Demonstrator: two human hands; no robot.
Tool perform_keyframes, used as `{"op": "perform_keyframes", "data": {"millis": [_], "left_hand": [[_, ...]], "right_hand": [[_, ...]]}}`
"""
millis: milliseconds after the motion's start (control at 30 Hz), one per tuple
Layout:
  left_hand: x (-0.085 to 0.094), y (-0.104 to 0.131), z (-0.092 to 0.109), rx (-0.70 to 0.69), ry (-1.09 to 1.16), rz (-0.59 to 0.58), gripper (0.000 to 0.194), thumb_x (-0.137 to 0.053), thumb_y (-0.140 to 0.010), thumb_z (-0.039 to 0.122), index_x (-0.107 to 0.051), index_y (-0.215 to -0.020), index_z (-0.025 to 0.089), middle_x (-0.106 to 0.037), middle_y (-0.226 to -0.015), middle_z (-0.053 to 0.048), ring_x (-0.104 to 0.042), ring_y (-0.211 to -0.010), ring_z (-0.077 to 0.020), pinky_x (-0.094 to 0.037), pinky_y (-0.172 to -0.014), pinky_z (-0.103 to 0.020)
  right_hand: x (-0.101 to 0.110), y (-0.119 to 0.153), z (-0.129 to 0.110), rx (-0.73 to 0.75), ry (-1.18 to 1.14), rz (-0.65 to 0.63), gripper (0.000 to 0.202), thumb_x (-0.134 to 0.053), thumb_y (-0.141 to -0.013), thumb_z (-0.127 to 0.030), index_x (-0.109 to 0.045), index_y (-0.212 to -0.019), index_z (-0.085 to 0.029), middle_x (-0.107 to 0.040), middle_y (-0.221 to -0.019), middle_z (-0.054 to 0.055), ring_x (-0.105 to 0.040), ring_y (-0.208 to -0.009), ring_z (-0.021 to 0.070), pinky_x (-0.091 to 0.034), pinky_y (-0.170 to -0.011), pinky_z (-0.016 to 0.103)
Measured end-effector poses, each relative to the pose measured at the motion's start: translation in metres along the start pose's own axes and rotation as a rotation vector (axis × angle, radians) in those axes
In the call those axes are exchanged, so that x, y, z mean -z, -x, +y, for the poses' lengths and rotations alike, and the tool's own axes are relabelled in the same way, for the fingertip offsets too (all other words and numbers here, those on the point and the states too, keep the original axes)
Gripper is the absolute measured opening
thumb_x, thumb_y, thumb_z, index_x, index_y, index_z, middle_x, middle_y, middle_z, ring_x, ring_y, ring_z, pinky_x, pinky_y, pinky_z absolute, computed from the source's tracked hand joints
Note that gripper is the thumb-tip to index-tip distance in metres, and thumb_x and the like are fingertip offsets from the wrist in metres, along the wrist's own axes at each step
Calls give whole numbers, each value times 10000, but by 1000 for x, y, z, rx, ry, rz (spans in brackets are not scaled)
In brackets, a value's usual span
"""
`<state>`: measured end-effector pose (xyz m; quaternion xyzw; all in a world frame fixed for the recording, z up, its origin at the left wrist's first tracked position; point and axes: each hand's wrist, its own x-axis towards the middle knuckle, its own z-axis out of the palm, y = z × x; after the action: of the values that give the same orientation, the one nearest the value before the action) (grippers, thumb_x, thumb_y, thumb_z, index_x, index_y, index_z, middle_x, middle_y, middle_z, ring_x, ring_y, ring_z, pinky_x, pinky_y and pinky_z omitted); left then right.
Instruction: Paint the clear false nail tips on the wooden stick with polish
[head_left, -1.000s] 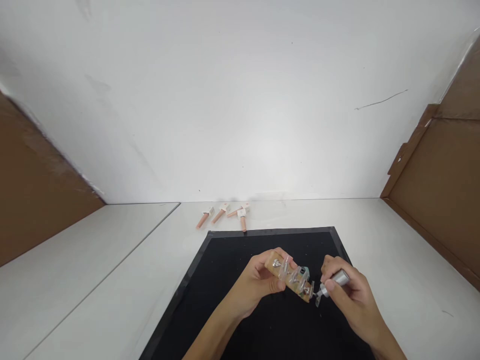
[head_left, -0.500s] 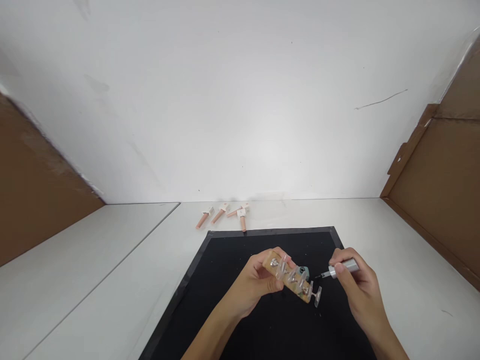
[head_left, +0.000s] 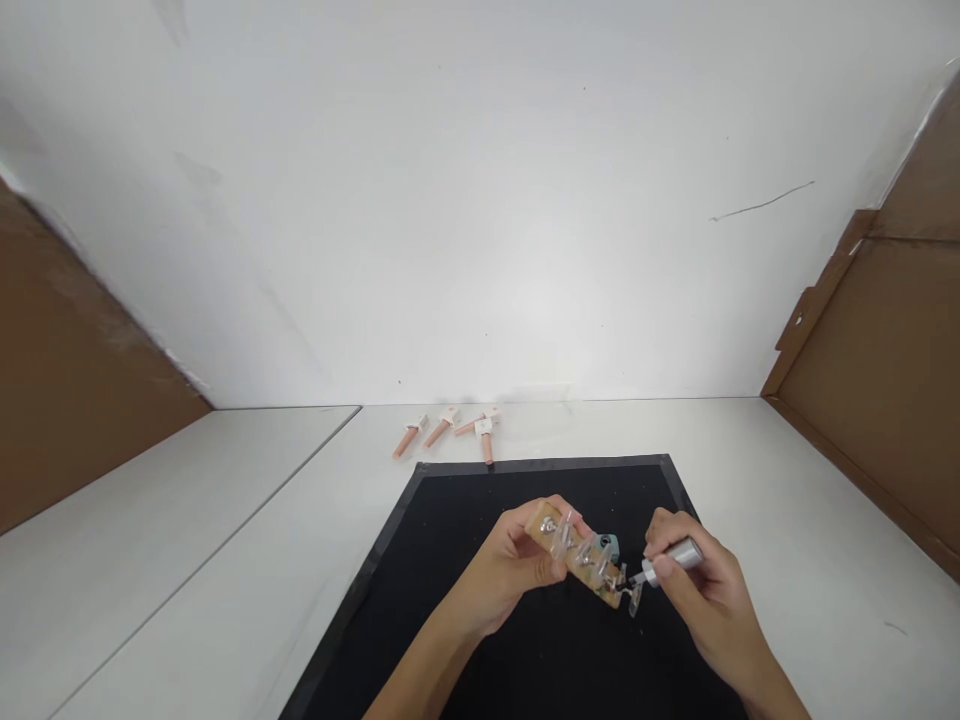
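Observation:
My left hand (head_left: pixel 517 555) is closed round a wooden nail-tip stand (head_left: pixel 534 520), held tilted above the black mat. Clear false nail tips (head_left: pixel 561 537) stand on silver holders along it. Between my right hand's (head_left: pixel 694 575) thumb and fingers is a nail polish brush (head_left: pixel 679 562) with a silver-grey handle. Its dark bristles are at the stand's lower right end, by the outermost nail tip (head_left: pixel 636 600); whether they touch it I cannot tell. Just behind the stand sits a teal bottle (head_left: pixel 613 545) with a dark round opening, partly hidden.
Under my hands lies the black mat (head_left: pixel 450 520) on a white table (head_left: pixel 225 520). Several white blocky bottles with pink handles (head_left: pixel 442 428) lie beyond its far edge. A white wall (head_left: pixel 480 200) rises behind, with brown cardboard (head_left: pixel 877 350) at both sides.
My right hand has moved left and slightly down, bringing the brush tip from beside the teal bottle to the stand's right end. My left hand and the stand have hardly moved.

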<state>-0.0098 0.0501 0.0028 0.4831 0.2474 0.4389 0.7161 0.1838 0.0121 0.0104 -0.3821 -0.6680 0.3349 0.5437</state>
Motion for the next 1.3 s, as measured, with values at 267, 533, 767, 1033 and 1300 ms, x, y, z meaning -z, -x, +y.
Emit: {"op": "perform_keyframes", "data": {"millis": [267, 533, 767, 1033, 1300], "left_hand": [[-2, -2, 0, 3, 69, 11, 300, -787, -554, 283, -635, -790, 178, -621, -786, -14, -575, -739, -139, -450, -657, -272], [-1, 2, 0, 109, 154, 96, 346, -780, -566, 299, -636, -860, 187, -638, -793, -16, -608, -762, -148, -489, -638, -270], [-1, 0, -5, 163, 236, 132, 339, -747, -621, 293, -626, -908, 161, -630, -801, -30, -618, -724, -147, -519, -636, -304], [-4, -2, -11, 280, 249, 106, 365, -751, -613, 301, -628, -920, 146, -620, -778, -28, -619, -696, -145, -527, -611, -300], [-4, -6, -16, 309, 281, 53, 350, -748, -620, 299, -629, -912, 147, -619, -783, -27, -619, -690, -136, -531, -609, -289]], "right_hand": [[0, 0, 1, 10, -41, -75, 261, -495, -889, -373, -491, -689, -206, -435, -591, -26, -390, -485, 114, -310, -438, 227], [-3, 1, 1, -6, -108, 56, 249, -524, -873, -395, -536, -704, -212, -461, -617, -14, -418, -544, 139, -347, -495, 248], [-4, 3, 6, -77, -232, 79, 252, -550, -857, -413, -557, -707, -210, -438, -623, -12, -399, -560, 142, -331, -491, 242], [-4, 3, 7, -62, -255, 86, 227, -572, -847, -401, -585, -722, -212, -453, -620, -17, -398, -538, 126, -349, -485, 221], [-3, 2, 3, -21, -214, 13, 179, -579, -842, -406, -603, -781, -239, -469, -633, -22, -412, -554, 126, -349, -501, 215]]}}
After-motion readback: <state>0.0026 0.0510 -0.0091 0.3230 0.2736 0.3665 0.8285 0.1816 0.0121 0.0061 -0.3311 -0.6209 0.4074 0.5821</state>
